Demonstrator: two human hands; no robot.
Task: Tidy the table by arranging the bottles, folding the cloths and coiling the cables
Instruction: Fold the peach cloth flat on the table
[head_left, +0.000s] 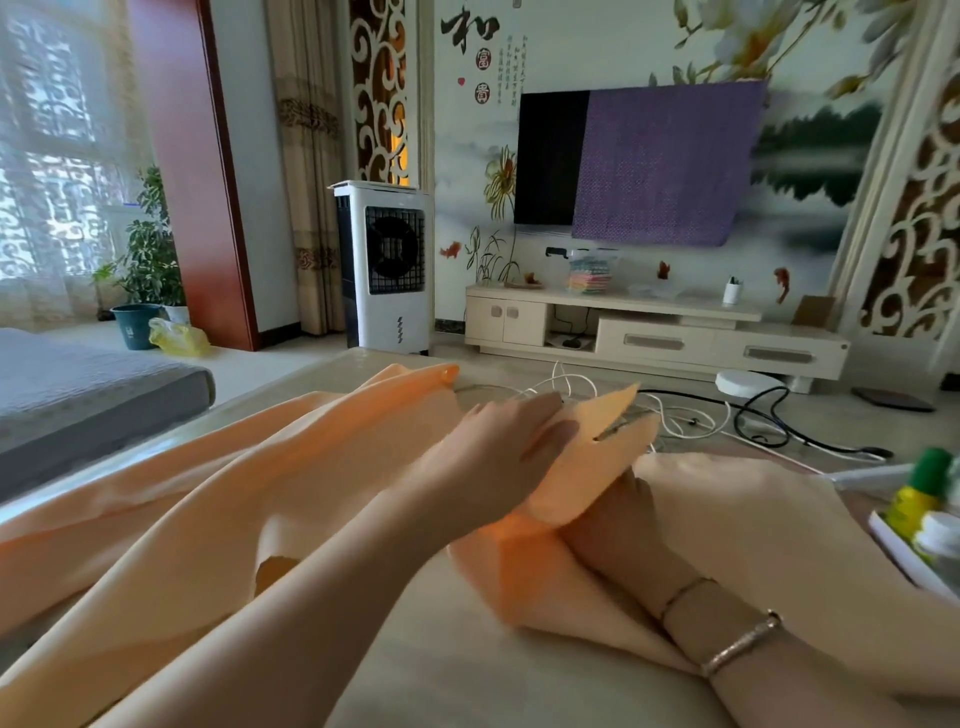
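Both hands meet on the peach cloth (322, 457) near the middle of the view. Reaching in from about 7 o'clock, the left hand (498, 457) lies palm down on top of a raised fold, its fingers straight and close together, pointing toward 2 o'clock, with the thumb along the fold's near side. Coming in from 5 o'clock, the right hand (618, 525) sits lower and under that same fold; its fingers are tucked up beneath the fabric and hidden, so whether they grip the cloth or only prop it cannot be told. Two bracelets (740, 644) circle the right wrist.

Most of the cloth spreads away from the hands toward 9 and 8 o'clock across the pale table (467, 670), in long loose folds, and another flat part lies at 3 o'clock from the right hand. One corner of the fold stands up past the left fingertips at 1 o'clock.

Just beyond the hands, at 12 to 2 o'clock, a tangle of white cables (670, 415) lies on the table, partly under the cloth's far edge, with a black cable (769, 415) looping farther out at 2 o'clock. At 3 o'clock, by the frame's edge, stand a green-capped yellow bottle (919, 488) and a white-capped bottle (940, 540), well apart from both hands.
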